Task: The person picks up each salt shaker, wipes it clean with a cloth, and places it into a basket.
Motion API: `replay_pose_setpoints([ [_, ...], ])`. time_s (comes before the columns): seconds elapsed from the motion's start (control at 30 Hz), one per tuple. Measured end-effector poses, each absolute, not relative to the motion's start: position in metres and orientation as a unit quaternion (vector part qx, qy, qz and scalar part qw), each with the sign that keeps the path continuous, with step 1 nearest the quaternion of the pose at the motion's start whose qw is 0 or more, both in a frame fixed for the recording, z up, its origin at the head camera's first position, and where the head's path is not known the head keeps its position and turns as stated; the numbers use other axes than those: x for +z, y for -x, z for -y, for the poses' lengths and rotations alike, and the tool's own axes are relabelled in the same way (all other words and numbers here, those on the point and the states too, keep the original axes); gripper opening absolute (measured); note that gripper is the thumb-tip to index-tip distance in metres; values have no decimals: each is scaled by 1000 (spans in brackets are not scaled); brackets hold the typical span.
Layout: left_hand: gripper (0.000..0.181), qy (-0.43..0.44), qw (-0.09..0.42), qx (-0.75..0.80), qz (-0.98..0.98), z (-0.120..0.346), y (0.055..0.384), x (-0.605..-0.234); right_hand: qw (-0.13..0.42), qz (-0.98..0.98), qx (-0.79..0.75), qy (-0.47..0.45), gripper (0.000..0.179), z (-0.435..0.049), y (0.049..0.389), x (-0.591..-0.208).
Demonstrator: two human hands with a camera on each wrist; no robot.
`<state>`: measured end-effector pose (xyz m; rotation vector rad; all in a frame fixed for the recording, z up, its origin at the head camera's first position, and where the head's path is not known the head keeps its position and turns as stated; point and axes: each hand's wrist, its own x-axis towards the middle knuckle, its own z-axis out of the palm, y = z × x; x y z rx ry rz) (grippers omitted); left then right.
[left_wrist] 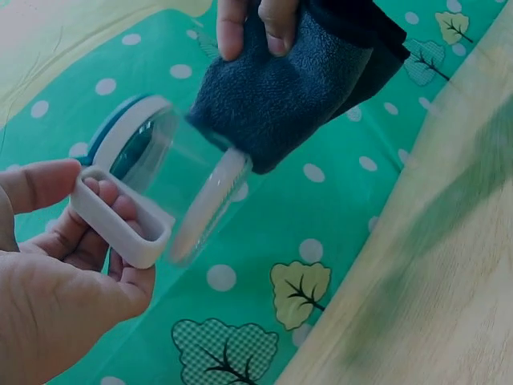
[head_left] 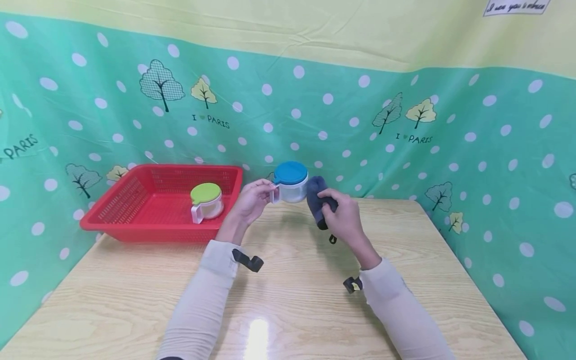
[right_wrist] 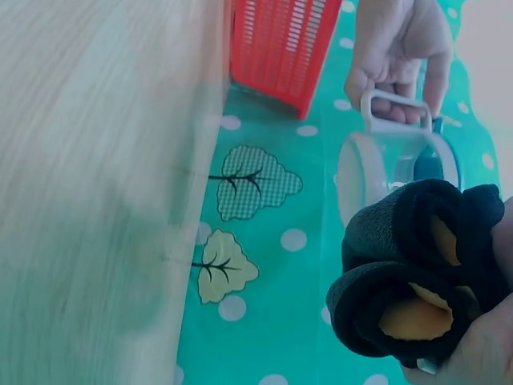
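I hold the clear blue-lidded jar (head_left: pixel 292 190) above the wooden table (head_left: pixel 310 295), its white handle (head_left: pixel 275 195) gripped in my left hand (head_left: pixel 252 202), my right hand (head_left: pixel 344 215) gripping a dark cloth (head_left: pixel 315 200) against the jar's side, while leftward a red basket (head_left: pixel 148 235) contains a green-lidded jar (head_left: pixel 208 201).

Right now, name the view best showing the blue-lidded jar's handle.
The left wrist view: the handle is largest there, its loop plain. The head view shows it small, in the left hand; the right wrist view shows its loop smaller.
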<state>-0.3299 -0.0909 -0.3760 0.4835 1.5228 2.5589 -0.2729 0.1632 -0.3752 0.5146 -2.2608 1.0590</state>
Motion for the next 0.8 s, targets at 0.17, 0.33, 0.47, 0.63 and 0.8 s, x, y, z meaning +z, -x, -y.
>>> replay_pose_setpoints([
  [0.17, 33, -175, 72, 851, -489, 91, 331, -377, 300, 832, 415, -213, 26, -173, 278, -374],
  [0.33, 35, -174, 80, 861, -471, 93, 330, -377, 302, 809, 442, -245, 25, -182, 284, -376],
  [0.47, 36, -183, 91, 859, -469, 94, 330, -377, 292, 806, 453, -243, 24, -187, 289, -379],
  [0.63, 34, -200, 115, 846, -481, 95, 329, -377, 280, 811, 456, -237, 24, -190, 292, -380],
  [0.8, 36, -211, 141, 835, -489, 95, 328, -377, 262, 817, 458, -234, 23, -194, 292, -378],
])
